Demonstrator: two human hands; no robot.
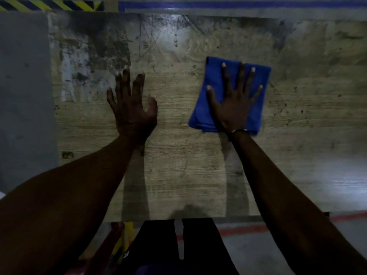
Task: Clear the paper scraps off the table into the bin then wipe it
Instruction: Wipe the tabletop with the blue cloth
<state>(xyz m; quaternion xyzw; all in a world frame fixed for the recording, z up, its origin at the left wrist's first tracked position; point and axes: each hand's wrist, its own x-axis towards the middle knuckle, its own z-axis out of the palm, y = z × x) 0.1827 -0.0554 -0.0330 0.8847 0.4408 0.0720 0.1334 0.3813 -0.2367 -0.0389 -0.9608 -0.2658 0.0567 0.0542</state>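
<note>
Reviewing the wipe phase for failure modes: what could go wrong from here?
1. The right hand presses the folded blue cloth with flat, spread fingers, not a grip, so the cloth may slide out or unfold mid-stroke.
2. The table is heavily stained and scratched, and the lighting is dim; missed patches would be hard to spot.
3. The left hand lies in the cloth's leftward path and may block a stroke.

Wide open tabletop (178, 155) here — bare wood runs free left, right and ahead of both hands, the only things on it being the folded blue cloth (216, 90) under the flat right hand (234, 108) (fingers spread) and the left hand (133, 114) beside it — well apart.
</note>
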